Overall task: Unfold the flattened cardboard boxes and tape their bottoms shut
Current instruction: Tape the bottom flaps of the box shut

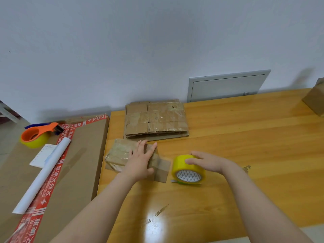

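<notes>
near the left edge of the worktop (245, 137) the left hand (140, 160) lies with straight fingers (142, 145) flat on a small cardboard box (119, 153), the right hand (206, 161) beside it curls its fingers over a yellow tape roll (188, 171), and flattened boxes (156, 118) are stacked at the far edge.
</notes>
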